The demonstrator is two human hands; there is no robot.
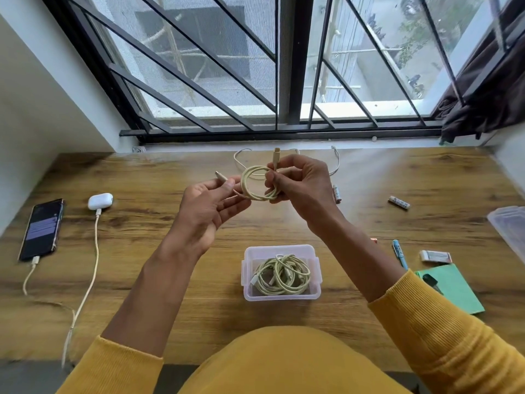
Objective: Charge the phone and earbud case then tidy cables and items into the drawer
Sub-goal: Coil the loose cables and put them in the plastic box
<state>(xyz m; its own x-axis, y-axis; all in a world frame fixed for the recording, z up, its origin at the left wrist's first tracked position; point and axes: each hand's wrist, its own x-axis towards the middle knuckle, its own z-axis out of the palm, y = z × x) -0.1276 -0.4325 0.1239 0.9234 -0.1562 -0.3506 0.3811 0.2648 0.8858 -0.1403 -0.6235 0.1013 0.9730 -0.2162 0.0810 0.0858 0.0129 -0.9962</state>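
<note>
A coiled cream cable (pixel 257 183) hangs in the air above the wooden table (pixel 170 280). My right hand (pixel 298 183) pinches the coil, with one plug sticking up above the fingers. My left hand (pixel 210 206) holds the cable's other plug end just left of the coil. Below them stands a clear plastic box (pixel 281 250) with coiled cream cables inside. At the left lies the phone (pixel 42 230) with a cable plugged into its near end. Beside it sits the white earbud case (pixel 100 201), also with a cable plugged in.
A loose white cable (pixel 336 163) lies at the table's far edge by the window. On the right are two batteries (pixel 399 202), a blue pen (pixel 399 253), an eraser (pixel 435 256), a green notepad (pixel 451 291) and a clear lid (pixel 508 226).
</note>
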